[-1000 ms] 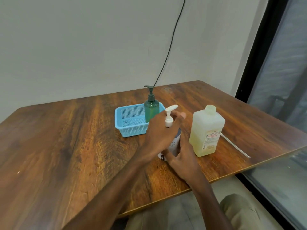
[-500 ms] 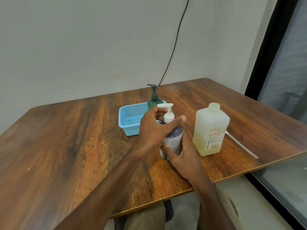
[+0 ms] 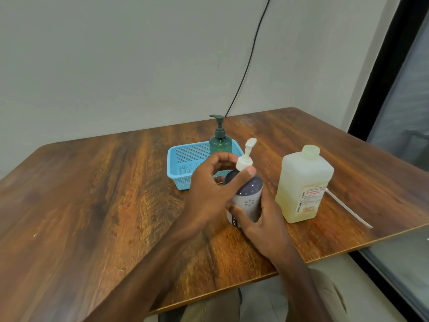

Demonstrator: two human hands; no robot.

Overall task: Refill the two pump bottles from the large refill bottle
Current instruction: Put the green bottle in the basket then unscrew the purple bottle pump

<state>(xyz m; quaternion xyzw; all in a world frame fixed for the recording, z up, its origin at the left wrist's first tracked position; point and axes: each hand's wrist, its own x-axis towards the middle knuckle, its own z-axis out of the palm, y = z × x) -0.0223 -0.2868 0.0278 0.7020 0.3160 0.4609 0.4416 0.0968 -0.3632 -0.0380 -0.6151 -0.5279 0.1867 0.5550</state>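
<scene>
On the table (image 3: 92, 205), left hand (image 3: 209, 189) pinching pump collar (image 3: 243, 162), right hand (image 3: 262, 226) gripping grey bottle (image 3: 249, 196), basket (image 3: 181, 163) behind, refill bottle (image 3: 301, 182) beside.

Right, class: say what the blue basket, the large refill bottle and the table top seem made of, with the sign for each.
Blue basket: likely moulded plastic, matte, perforated mesh walls.
Large refill bottle: cloudy translucent plastic; yellowish liquid shows through.
Table top: wood or wood-look laminate, slight sheen, streaked grain; cannot tell which.
</scene>
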